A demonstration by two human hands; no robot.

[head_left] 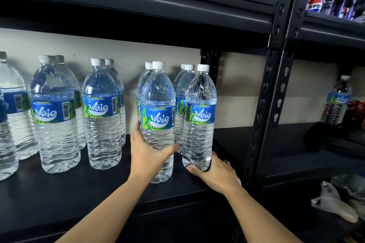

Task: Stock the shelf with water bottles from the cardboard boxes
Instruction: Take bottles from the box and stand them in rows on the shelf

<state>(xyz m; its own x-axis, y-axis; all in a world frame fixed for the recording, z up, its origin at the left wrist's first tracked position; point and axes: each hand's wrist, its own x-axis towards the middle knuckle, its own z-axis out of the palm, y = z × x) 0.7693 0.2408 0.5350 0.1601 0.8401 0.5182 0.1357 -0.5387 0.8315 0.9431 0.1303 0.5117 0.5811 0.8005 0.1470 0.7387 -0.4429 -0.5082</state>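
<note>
Several clear Waig water bottles with blue labels and white caps stand upright in rows on the black shelf [94, 189]. My left hand [147, 154] grips the lower body of one front bottle [158, 116], thumb across its front. My right hand [215, 173] holds the base of the rightmost front bottle [199, 116], fingers curled round its right side and thumb under its bottom edge. Both bottles are upright at the right end of the rows. More bottles [101, 116] stand to the left. No cardboard box is in view.
A black perforated upright post [270, 92] stands just right of my right hand. The neighbouring rack holds a lone water bottle [338, 98], red cans [355, 112], and Pepsi bottles [333, 0] above. The upper shelf board [138, 4] overhangs the caps. Plastic wrap [341, 197] lies lower right.
</note>
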